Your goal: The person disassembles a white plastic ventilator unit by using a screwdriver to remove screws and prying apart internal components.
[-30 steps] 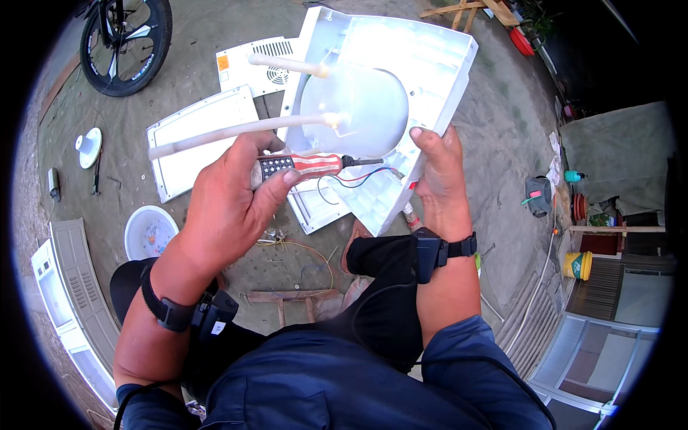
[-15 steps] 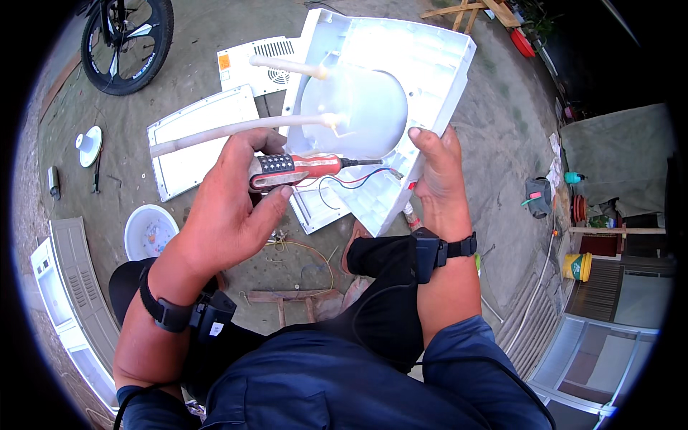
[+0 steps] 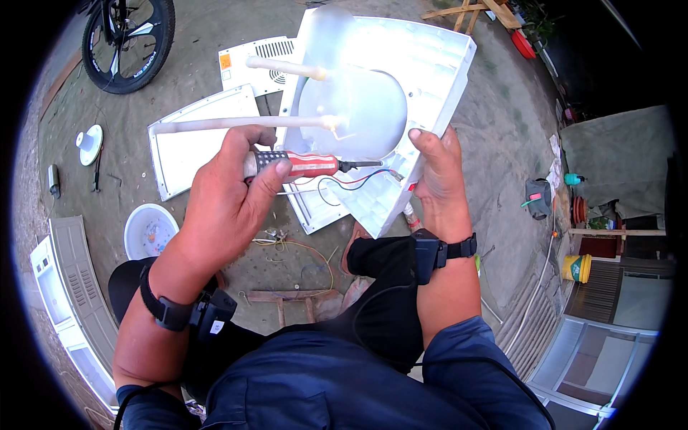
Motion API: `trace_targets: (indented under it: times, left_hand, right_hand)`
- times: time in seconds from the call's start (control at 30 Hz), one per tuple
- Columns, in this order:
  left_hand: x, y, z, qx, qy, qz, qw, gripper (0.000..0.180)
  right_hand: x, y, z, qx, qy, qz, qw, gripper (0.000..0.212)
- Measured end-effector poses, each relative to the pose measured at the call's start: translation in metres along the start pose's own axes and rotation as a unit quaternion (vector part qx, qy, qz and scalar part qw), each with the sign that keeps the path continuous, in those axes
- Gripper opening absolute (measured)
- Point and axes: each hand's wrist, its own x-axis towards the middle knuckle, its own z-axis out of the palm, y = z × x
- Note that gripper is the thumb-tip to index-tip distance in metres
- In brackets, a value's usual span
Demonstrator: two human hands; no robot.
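Observation:
A red screwdriver (image 3: 312, 165) with a dark, star-patterned handle end is gripped in my left hand (image 3: 233, 190), the thumb pressed along it. Its dark shaft points right, over the lower part of a white plastic appliance housing (image 3: 430, 79). My right hand (image 3: 438, 168) holds the housing by its right edge, thumb on top. Set into the housing is a round, whitish tank (image 3: 365, 115). Two pale tubes stick out leftward from it, an upper tube (image 3: 287, 67) and a longer lower tube (image 3: 236, 125). Red and blue wires (image 3: 351, 184) curve below the screwdriver shaft.
White panels lie on the ground beyond my left hand: a flat panel (image 3: 193, 143) and a vented panel (image 3: 254, 66). A white basin (image 3: 150, 231) stands left of my knee, a bike wheel (image 3: 127, 46) at far left. A small wooden stool (image 3: 294, 296) sits between my legs.
My left thumb has moved up onto the screwdriver handle, and the tool has shifted slightly left. The lower tube's free end has dropped a little toward level. A whitish blur appears over the housing's top.

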Motion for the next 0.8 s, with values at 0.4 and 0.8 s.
trace_targets:
  times: [0.4, 0.8]
  left_hand:
    - [-0.002, -0.003, 0.0, -0.001, -0.007, 0.006, 1.0, 0.038]
    - [-0.002, -0.015, 0.005, 0.021, 0.059, 0.12, 0.991, 0.034]
  right_hand:
    - [0.001, 0.002, 0.001, -0.003, 0.0, 0.001, 1.0, 0.071]
    - [0.001, 0.002, 0.006, -0.005, -0.001, -0.001, 1.0, 0.071]
